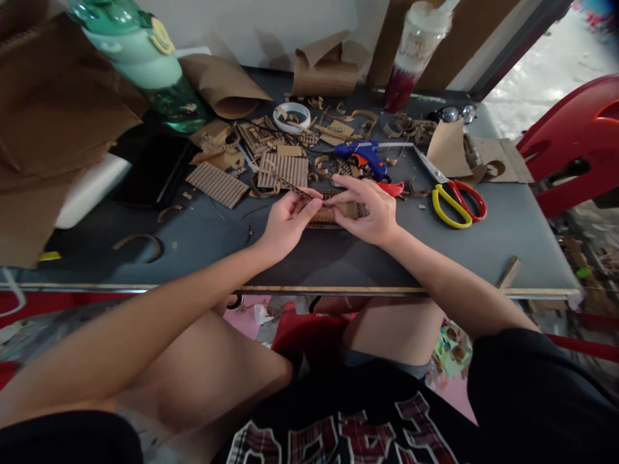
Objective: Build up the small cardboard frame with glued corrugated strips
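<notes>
Near the middle of the table's front, my left hand (286,222) pinches a thin corrugated cardboard strip (296,188) between thumb and fingers. The strip's free end slants up to the left. Fingers bent, my right hand (370,209) is closed at the strip's other end; the fingertips of both hands almost meet. Under them lies a small cardboard piece with corrugated edging (322,218), partly hidden by my hands. Just behind my right hand rests a blue glue gun (362,154) with a glue stick in its back. Pieces of corrugated cardboard (283,171) lie beyond my left hand.
Scissors with yellow and red handles (457,201) lie at the right. A white tape roll (291,118) sits among cardboard scraps. A green bottle (145,64) and a drink cup (413,55) stand at the back. A dark phone-like object (153,171) lies left, and a red chair (575,138) stands right.
</notes>
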Motion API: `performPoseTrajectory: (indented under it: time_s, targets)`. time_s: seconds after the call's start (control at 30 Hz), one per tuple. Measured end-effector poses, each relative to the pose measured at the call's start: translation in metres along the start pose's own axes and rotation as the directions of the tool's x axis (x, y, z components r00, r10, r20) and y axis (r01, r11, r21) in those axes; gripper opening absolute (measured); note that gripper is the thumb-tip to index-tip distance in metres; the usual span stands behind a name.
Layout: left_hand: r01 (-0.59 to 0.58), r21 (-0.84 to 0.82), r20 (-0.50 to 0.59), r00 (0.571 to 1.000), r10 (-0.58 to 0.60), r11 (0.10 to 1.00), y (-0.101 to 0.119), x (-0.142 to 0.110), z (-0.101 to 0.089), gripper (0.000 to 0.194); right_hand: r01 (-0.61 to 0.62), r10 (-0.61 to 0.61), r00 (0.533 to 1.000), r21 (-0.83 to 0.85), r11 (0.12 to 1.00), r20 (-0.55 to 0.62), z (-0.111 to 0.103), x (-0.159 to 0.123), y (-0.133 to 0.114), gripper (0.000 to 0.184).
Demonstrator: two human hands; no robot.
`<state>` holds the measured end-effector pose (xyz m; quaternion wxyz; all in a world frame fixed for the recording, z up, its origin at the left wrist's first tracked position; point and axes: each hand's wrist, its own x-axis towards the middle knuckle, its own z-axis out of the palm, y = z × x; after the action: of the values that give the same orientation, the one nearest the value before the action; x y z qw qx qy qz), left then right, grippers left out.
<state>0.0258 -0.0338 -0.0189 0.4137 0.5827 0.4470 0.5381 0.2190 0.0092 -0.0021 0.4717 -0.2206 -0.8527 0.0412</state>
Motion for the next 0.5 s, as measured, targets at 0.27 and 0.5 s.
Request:
performPoseTrajectory:
  time_s: [0.27, 0.5]
  targets:
    - [0.021, -0.023, -0.028, 0.999, -0.022, 1.000, -0.0063, -0.0017, 0.0023, 0.057, 0.019, -0.023, 0.999, 0.082, 0.996, 0.050, 0.0009, -0.0001, 0.0012, 0.048]
    - [0.007, 0.003, -0.014, 1.000, -0.007, 1.000, -0.0089, -0.0012, 0.0017, 0.058, -0.039, 0.035, 0.998, 0.064, 0.997, 0.055, 0.0016, 0.0003, 0.0018, 0.042]
